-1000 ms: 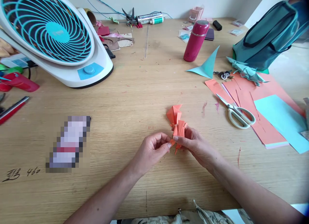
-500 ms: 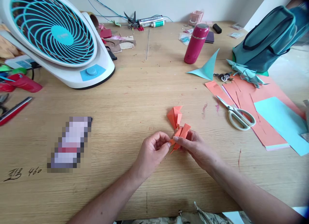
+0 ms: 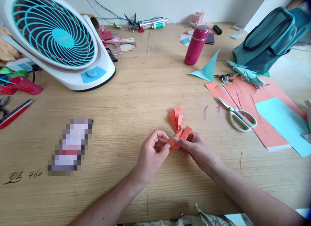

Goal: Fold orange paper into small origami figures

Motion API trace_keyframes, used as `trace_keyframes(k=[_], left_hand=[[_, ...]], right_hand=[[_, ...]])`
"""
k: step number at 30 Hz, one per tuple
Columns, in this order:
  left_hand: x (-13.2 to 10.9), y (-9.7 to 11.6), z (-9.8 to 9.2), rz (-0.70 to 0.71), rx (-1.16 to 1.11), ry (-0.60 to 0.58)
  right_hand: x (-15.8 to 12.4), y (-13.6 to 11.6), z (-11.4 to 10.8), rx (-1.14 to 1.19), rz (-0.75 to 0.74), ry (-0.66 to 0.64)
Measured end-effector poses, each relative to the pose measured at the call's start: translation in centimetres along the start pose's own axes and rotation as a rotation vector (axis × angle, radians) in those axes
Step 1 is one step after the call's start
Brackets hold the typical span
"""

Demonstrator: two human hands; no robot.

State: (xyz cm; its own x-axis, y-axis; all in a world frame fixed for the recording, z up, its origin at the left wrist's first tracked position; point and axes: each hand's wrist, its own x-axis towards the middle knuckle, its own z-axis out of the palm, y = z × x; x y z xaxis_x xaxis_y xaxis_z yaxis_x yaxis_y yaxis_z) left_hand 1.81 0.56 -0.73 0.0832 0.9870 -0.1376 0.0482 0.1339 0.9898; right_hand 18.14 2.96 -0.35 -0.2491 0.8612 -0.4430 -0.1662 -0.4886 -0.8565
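Both my hands meet at the middle of the wooden table (image 3: 136,99) on a folded orange paper model (image 3: 178,125). My left hand (image 3: 153,153) pinches its near end between thumb and fingers. My right hand (image 3: 194,148) grips the same piece from the right, thumb on top. The model's far end fans out into pointed flaps and rests on the table beyond my fingers. The part inside my fingers is hidden.
White-handled scissors (image 3: 239,115) lie on orange and light-blue paper sheets (image 3: 267,112) at the right. A red flask (image 3: 195,44), a teal paper cone (image 3: 207,70), keys, a teal bag (image 3: 267,41) stand behind. A white-and-teal fan (image 3: 58,44) fills the far left; red tools lie at the left edge.
The near flaps of the orange model have tipped over to the right. My left fingers have curled tighter on its near end. Both hands stay at the same spot.
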Motion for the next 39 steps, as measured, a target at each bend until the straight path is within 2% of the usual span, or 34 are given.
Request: trace_keyframes(k=[4,7,11,14,19,25,31,35,39], left_hand=[[-0.17,0.1,0.13,0.049,0.095,0.025],[-0.22,0.0,0.08,0.024,0.084,0.042],[-0.02,0.08,-0.14,-0.058,0.089,-0.036],[0.06,0.38,-0.17,-0.07,0.092,-0.044],[0.01,0.57,-0.05,-0.066,-0.016,-0.031],[0.31,0.53,-0.25,-0.113,-0.203,-0.039],[0.23,0.81,-0.48,-0.111,-0.211,-0.032],[0.17,0.63,-0.59,-0.072,-0.173,-0.029],[0.03,0.57,-0.72,0.037,-0.035,-0.002]], right_hand=[[-0.02,-0.02,-0.01,0.01,0.0,-0.003],[-0.03,-0.05,-0.07,0.013,0.009,0.004],[0.0,0.03,-0.21,0.013,0.024,0.03],[0.0,0.16,-0.25,0.012,0.009,0.006],[-0.12,0.07,-0.22,0.031,-0.015,-0.034],[-0.02,0.02,-0.42,0.061,-0.077,-0.209],[0.41,0.29,-0.39,0.012,-0.147,-0.216],[0.54,0.43,-0.4,-0.012,-0.184,-0.217],[0.67,0.68,-0.5,-0.015,-0.189,-0.209]])
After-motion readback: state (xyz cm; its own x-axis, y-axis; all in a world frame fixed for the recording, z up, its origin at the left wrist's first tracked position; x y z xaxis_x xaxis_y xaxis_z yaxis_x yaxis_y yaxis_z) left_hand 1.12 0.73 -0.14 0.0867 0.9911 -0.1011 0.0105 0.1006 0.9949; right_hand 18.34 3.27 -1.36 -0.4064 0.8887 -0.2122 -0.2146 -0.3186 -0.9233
